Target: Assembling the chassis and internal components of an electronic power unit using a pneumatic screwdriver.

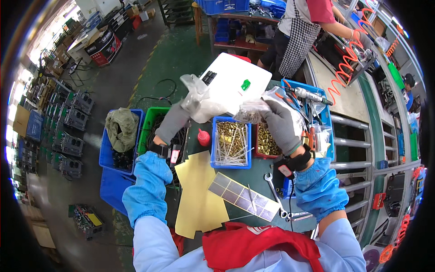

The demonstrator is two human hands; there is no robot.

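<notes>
Both my hands wear grey gloves, with blue sleeve covers on the forearms. My left hand (174,123) is closed on a crumpled clear plastic bag (199,96) at the near left of a white board (235,77). With its fingers pinched, my right hand (282,128) grips a clear plastic bag of small parts (250,111), whose contents are too blurred to name. Below the bags stand a blue bin (231,164) of brass fittings and white cable ties, and a dark red bin (267,156) of brass fittings. A green piece (245,85) and several black parts (209,77) lie on the board.
A red bottle (204,137) stands left of the blue bin. Nearer are yellow paper (199,195), a silver label sheet (244,196) and wrenches (274,194). A blue tool tray (325,119) and roller conveyor (351,143) are right; crates (121,170) left. A co-worker (297,36) stands beyond.
</notes>
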